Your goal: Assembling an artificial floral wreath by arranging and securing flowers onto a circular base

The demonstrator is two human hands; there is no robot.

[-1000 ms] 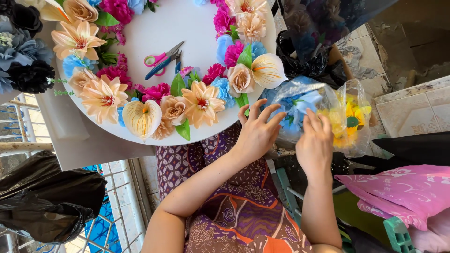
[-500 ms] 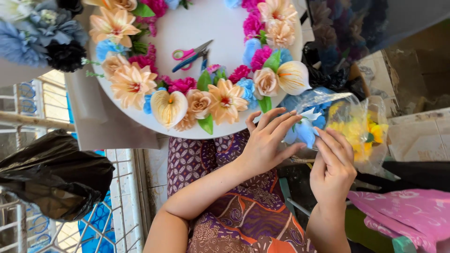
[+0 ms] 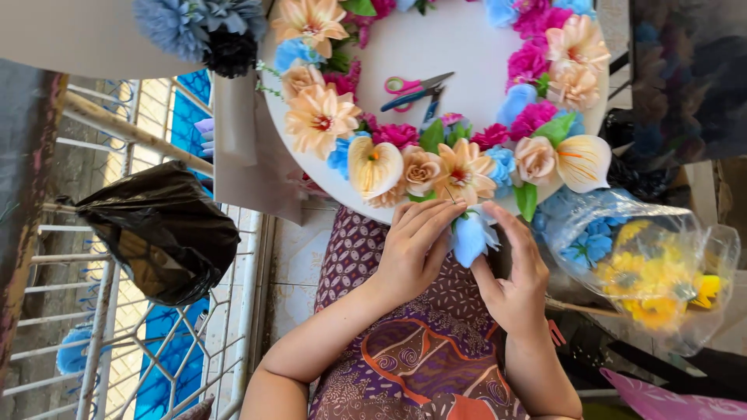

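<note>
Both my hands hold a light blue artificial flower (image 3: 472, 238) just below the near rim of a round white board (image 3: 443, 47). My left hand (image 3: 412, 253) grips it from the left, fingers over its stem end. On the other side, my right hand (image 3: 516, 276) pinches it with thumb and fingers. A ring of peach, pink, blue and cream artificial flowers (image 3: 436, 159) lines the board's edge. Pink-handled scissors (image 3: 411, 87) lie in the board's bare middle.
A clear plastic bag of blue and yellow artificial flowers (image 3: 638, 264) lies at right. A black plastic bag (image 3: 159, 233) hangs on a metal railing (image 3: 124, 132) at left. Grey-blue and black flowers (image 3: 202, 31) sit at top left. Pink cloth (image 3: 677, 400) is at bottom right.
My hands moved left from the plastic bag of flowers to the board's near rim, now holding a light blue flower between them. The view shifted right.
</note>
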